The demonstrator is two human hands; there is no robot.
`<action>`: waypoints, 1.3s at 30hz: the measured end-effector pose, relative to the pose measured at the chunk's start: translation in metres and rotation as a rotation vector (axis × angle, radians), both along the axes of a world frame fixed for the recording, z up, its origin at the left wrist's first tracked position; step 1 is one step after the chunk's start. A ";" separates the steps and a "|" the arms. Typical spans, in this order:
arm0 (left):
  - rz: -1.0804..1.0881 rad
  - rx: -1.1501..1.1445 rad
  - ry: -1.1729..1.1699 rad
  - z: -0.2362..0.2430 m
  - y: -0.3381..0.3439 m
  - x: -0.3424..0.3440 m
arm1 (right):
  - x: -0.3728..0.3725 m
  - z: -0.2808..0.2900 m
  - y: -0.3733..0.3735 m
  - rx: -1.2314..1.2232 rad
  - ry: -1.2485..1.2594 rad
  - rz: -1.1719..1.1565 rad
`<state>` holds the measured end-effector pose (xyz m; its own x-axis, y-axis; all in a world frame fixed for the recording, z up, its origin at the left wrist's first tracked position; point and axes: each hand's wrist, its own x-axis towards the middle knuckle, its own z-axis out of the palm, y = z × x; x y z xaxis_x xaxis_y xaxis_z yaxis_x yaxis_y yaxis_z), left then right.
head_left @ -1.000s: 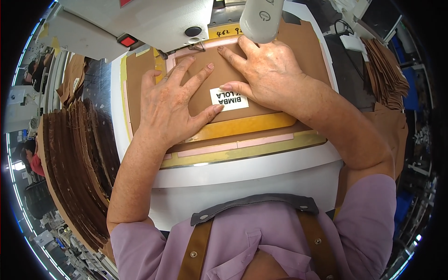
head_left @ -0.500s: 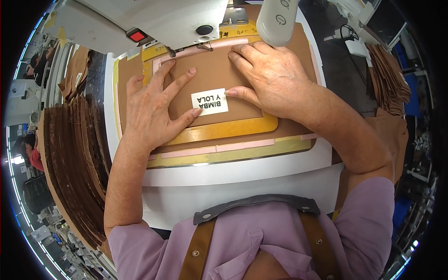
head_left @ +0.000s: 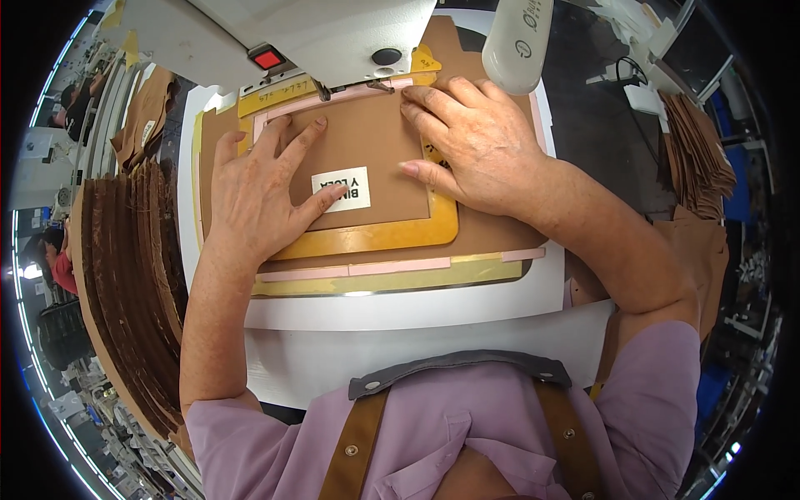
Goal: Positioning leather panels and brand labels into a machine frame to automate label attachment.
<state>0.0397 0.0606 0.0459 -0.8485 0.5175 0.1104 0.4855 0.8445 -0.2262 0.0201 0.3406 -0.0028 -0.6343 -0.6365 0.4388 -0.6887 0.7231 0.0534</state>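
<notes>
A brown panel [head_left: 375, 142] lies flat within a yellow template frame [head_left: 367, 237], beneath the head of a white sewing machine [head_left: 333, 37]. On the panel sits a small white label [head_left: 358, 200] with dark print. My left hand [head_left: 258, 187] rests with fingers spread on the panel's left part, its thumb over the label. My right hand [head_left: 483, 146] presses down at the right side of the frame, fingers stretched toward the machine's presser foot [head_left: 379, 87], thumb out over the panel. Neither hand grips anything.
Thick stacks of brown pieces [head_left: 133, 275] stand at the left. More brown pieces [head_left: 696, 150] are piled at the right, beside a cable and white box [head_left: 643, 98]. A white rounded device [head_left: 517, 46] overhangs the work. White sheets [head_left: 417, 312] lie under the template.
The panel, frame and label have slid to the left under the machine head, with both hands staying flat on them. The left thumb now covers more of the label; the right thumb is off it.
</notes>
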 end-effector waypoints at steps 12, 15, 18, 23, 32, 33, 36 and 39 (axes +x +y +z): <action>-0.376 0.385 -0.097 -0.032 0.038 -0.030 | 0.007 0.006 -0.004 -0.016 -0.051 0.001; -0.373 0.405 -0.097 -0.035 0.040 -0.031 | 0.011 0.015 -0.002 0.004 -0.092 -0.001; -0.359 0.386 -0.111 -0.030 0.042 -0.030 | 0.017 0.019 0.002 0.019 -0.138 0.020; -0.353 0.354 -0.089 -0.032 0.038 -0.031 | 0.033 0.024 0.004 -0.073 -0.138 0.187; -0.352 0.376 -0.132 -0.039 0.036 -0.032 | 0.035 0.023 0.002 -0.129 -0.168 0.349; -0.348 0.380 -0.134 -0.039 0.036 -0.032 | 0.036 0.024 0.003 -0.100 -0.164 0.382; -0.349 0.389 -0.157 -0.038 0.036 -0.030 | 0.041 0.027 0.004 -0.059 -0.205 0.426; -0.365 0.380 -0.139 -0.039 0.032 -0.029 | 0.045 0.019 0.001 -0.076 -0.239 0.434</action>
